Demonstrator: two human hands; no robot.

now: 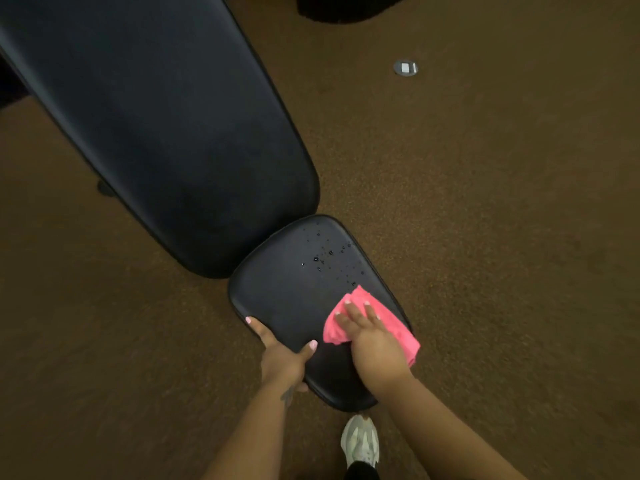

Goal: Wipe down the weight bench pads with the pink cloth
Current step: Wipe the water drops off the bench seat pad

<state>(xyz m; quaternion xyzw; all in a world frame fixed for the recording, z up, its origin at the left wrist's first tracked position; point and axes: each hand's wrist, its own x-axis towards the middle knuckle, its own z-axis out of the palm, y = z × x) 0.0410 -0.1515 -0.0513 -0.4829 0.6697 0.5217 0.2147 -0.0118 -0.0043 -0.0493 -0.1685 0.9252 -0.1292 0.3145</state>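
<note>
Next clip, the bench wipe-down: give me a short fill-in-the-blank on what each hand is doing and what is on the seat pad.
1. The right hand presses the ____ cloth flat on the seat pad.
2. The left hand grips the pad's near ____ edge, thumb on top.
3. Beyond the cloth, ____ of liquid sit on the pad.
4. The floor under the bench is ____ in colour.

Missing words: pink; left; droplets; brown
</note>
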